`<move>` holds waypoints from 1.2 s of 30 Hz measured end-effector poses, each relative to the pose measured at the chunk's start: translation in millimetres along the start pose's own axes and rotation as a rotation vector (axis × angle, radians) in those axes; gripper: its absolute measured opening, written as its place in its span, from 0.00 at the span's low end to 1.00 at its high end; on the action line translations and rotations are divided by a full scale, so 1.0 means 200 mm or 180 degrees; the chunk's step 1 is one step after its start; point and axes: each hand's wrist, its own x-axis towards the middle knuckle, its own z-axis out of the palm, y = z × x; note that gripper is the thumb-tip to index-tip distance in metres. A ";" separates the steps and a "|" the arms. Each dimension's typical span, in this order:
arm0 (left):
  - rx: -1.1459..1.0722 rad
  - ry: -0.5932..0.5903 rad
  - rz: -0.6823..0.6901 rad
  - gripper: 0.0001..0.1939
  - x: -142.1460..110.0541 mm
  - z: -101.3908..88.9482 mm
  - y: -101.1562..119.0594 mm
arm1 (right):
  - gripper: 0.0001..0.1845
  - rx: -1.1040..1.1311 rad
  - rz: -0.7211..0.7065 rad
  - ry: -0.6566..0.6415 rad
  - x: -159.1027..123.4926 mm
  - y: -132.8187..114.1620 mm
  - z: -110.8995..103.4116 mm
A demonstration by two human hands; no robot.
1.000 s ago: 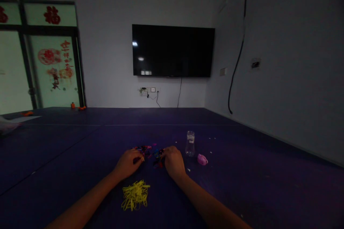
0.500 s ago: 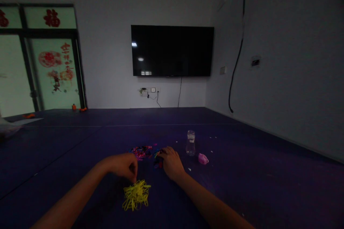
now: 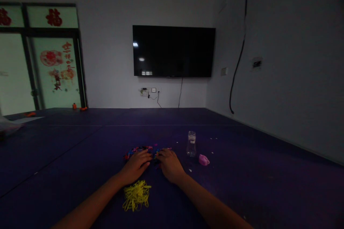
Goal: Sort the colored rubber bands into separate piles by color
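A loose pile of multicoloured rubber bands lies on the dark purple surface. Over its near edge rests my left hand, open, thumb apart from the fingers. Just right of it, a smaller cluster of coloured bands is partly covered by my right hand. That hand lies palm down with its fingers extended onto the bands; nothing shows gripped in it, though its fingertips are partly hidden. A heap of yellow rubber bands sits closer to me, below my left hand, touched by neither hand.
A clear bottle without a lid stands right of my right hand, with a pink cap beside it. White scraps dot the surface. A blurred plastic bag lies at the far left. A television hangs on the wall.
My left hand has moved from just above the yellow bands forward to the multicoloured pile, and its closed fingers have opened. My right hand stays nearly in place.
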 end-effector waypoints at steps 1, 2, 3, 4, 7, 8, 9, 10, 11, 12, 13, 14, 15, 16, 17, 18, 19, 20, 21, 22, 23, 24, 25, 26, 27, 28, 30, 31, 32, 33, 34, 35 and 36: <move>0.0023 -0.0052 -0.0014 0.15 -0.01 0.02 -0.01 | 0.20 0.0001 -0.0016 -0.0014 0.00 0.00 0.00; 0.0043 -0.0116 -0.0019 0.16 -0.01 0.03 -0.01 | 0.21 0.0004 -0.0021 -0.0041 0.00 0.00 0.00; 0.0059 -0.0184 -0.0012 0.16 -0.02 0.04 -0.01 | 0.21 0.0009 -0.0022 -0.0078 0.00 0.00 0.01; 0.0072 -0.0247 0.0005 0.16 -0.02 0.05 -0.01 | 0.22 0.0020 -0.0024 -0.0118 0.00 0.00 0.01; 0.0077 -0.0354 0.0005 0.17 -0.01 0.06 -0.02 | 0.24 0.0075 -0.0088 -0.0220 0.00 0.01 0.01; 0.0069 -0.0370 -0.0028 0.18 -0.01 0.06 -0.03 | 0.25 0.0095 -0.0127 -0.0242 0.01 0.01 0.01; 0.0061 -0.0388 -0.0072 0.18 -0.01 0.07 -0.04 | 0.25 0.0116 -0.0162 -0.0256 0.01 0.01 0.01; 0.0058 -0.0410 -0.0116 0.18 -0.01 0.07 -0.05 | 0.26 0.0140 -0.0196 -0.0267 0.01 0.01 0.01; 0.0060 -0.0435 -0.0153 0.18 -0.01 0.08 -0.05 | 0.26 0.0168 -0.0230 -0.0275 0.01 0.02 0.01; 0.0068 -0.0454 -0.0179 0.19 -0.01 0.08 -0.06 | 0.27 0.0195 -0.0265 -0.0278 0.01 0.02 0.02; 0.0079 -0.0457 -0.0195 0.19 -0.01 0.09 -0.07 | 0.27 0.0219 -0.0301 -0.0278 0.01 0.02 0.02; 0.0091 -0.0447 -0.0198 0.19 -0.01 0.09 -0.07 | 0.27 0.0234 -0.0345 -0.0277 0.01 0.02 0.02; 0.0098 -0.0423 -0.0191 0.19 -0.01 0.09 -0.07 | 0.27 0.0241 -0.0388 -0.0272 0.01 0.02 0.02; 0.0103 -0.0396 -0.0178 0.19 -0.01 0.10 -0.07 | 0.27 0.0238 -0.0423 -0.0257 0.01 0.03 0.02; 0.0106 -0.0372 -0.0161 0.19 -0.01 0.10 -0.07 | 0.26 0.0231 -0.0450 -0.0234 0.01 0.03 0.02; 0.0109 -0.0353 -0.0148 0.19 -0.01 0.10 -0.07 | 0.26 0.0226 -0.0477 -0.0208 0.01 0.03 0.02; 0.0114 -0.0337 -0.0139 0.19 -0.01 0.10 -0.07 | 0.25 0.0229 -0.0503 -0.0174 0.01 0.02 0.02; 0.0123 -0.0321 -0.0137 0.19 -0.01 0.10 -0.07 | 0.24 0.0239 -0.0525 -0.0142 0.01 0.02 0.01; 0.0135 -0.0300 -0.0142 0.18 -0.01 0.10 -0.07 | 0.23 0.0259 -0.0537 -0.0115 0.01 0.02 0.01; 0.0151 -0.0270 -0.0153 0.18 -0.01 0.10 -0.07 | 0.23 0.0284 -0.0539 -0.0099 0.01 0.02 0.01; 0.0165 -0.0227 -0.0171 0.18 -0.01 0.09 -0.07 | 0.22 0.0312 -0.0534 -0.0094 0.01 0.02 0.01; 0.0178 -0.0184 -0.0189 0.17 -0.01 0.09 -0.07 | 0.21 0.0338 -0.0514 -0.0094 0.01 0.02 0.01; 0.0186 -0.0143 -0.0208 0.17 -0.01 0.09 -0.07 | 0.21 0.0358 -0.0481 -0.0095 0.02 0.02 0.01; 0.0190 -0.0102 -0.0226 0.17 -0.01 0.09 -0.06 | 0.20 0.0371 -0.0446 -0.0089 0.02 0.02 0.01; 0.0192 -0.0060 -0.0243 0.16 -0.01 0.08 -0.06 | 0.20 0.0374 -0.0413 -0.0073 0.02 0.01 0.02; 0.0191 -0.0015 -0.0251 0.16 -0.01 0.08 -0.05 | 0.19 0.0365 -0.0383 -0.0053 0.01 0.01 0.02; 0.0183 0.0096 -0.0236 0.15 -0.01 0.08 -0.05 | 0.18 0.0314 -0.0328 -0.0031 0.01 0.01 0.02; 0.0177 0.0173 -0.0222 0.14 -0.02 0.08 -0.05 | 0.17 0.0277 -0.0311 -0.0038 0.01 0.01 0.01; 0.0168 0.0249 -0.0206 0.14 -0.02 0.08 -0.05 | 0.17 0.0239 -0.0297 -0.0052 0.01 0.01 0.01; 0.0158 0.0320 -0.0194 0.13 -0.02 0.08 -0.05 | 0.16 0.0204 -0.0281 -0.0071 0.01 0.01 0.01; 0.0148 0.0379 -0.0188 0.13 -0.02 0.08 -0.06 | 0.16 0.0177 -0.0265 -0.0085 0.01 0.01 0.01; 0.0142 0.0414 -0.0186 0.13 -0.02 0.09 -0.06 | 0.16 0.0161 -0.0255 -0.0090 0.01 0.01 0.01; 0.0138 0.0417 -0.0181 0.13 -0.02 0.09 -0.06 | 0.16 0.0155 -0.0246 -0.0083 0.01 0.01 0.00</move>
